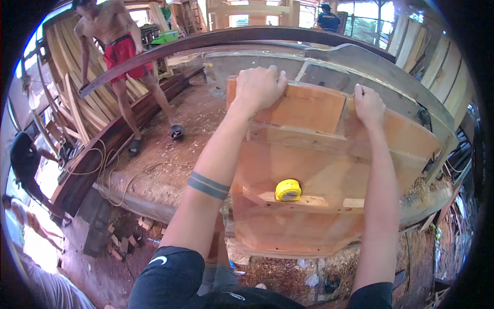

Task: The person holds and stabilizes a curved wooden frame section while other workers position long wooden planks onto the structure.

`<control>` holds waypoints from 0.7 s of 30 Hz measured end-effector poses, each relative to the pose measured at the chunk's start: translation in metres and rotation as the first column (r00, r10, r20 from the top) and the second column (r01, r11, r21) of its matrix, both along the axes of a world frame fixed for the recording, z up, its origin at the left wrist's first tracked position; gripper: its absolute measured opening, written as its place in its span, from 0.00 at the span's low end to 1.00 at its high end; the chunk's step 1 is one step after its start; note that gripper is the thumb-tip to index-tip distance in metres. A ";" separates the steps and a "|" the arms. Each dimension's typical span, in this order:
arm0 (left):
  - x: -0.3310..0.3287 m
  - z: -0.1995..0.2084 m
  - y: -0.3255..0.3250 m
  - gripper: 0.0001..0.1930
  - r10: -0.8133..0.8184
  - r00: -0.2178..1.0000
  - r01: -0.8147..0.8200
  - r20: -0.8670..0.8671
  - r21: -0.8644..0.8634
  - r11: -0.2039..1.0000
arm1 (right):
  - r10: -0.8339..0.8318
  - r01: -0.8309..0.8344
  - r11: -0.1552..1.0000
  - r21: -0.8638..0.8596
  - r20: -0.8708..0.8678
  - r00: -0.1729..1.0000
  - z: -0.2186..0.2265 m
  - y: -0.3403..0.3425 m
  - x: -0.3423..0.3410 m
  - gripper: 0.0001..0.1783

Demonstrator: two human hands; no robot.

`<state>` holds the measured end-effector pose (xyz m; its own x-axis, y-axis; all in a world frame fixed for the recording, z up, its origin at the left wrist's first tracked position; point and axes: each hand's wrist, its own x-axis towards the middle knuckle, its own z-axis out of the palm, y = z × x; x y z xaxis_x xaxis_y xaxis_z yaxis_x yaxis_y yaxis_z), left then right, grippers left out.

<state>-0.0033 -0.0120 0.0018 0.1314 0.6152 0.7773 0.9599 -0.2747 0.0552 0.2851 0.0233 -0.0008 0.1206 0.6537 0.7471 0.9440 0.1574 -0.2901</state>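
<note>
Dark sleeves (167,280) nearest; left hand (261,87) and right hand (369,107) both curled firmly over far edge of wooden panel (314,165), directly before the body, best held evenly lest yellow tape measure (288,190) resting on it slide.

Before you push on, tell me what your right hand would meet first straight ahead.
Probably the gray board beyond the wooden panel that the right hand holds, though the gap's depth is unclear.
</note>
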 end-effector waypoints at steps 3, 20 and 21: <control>0.000 0.000 0.003 0.22 0.008 1.000 -0.008 0.002 -0.018 1.000 | -0.020 0.020 1.000 0.005 0.007 1.000 -0.002 0.004 -0.001 0.24; 0.002 -0.003 0.012 0.18 -0.001 1.000 0.001 -0.007 0.048 0.999 | 0.001 0.001 0.994 0.110 -0.026 1.000 -0.005 0.013 -0.004 0.24; 0.002 -0.003 0.012 0.19 0.004 1.000 -0.004 -0.007 0.043 0.999 | 0.000 0.003 0.993 0.114 -0.024 1.000 -0.006 0.014 -0.004 0.24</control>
<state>-0.0010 0.0003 -0.0010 0.1349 0.5815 0.8023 0.9613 -0.2731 0.0363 0.2809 0.0369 -0.0063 0.1401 0.5638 0.8139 0.9374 0.1892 -0.2924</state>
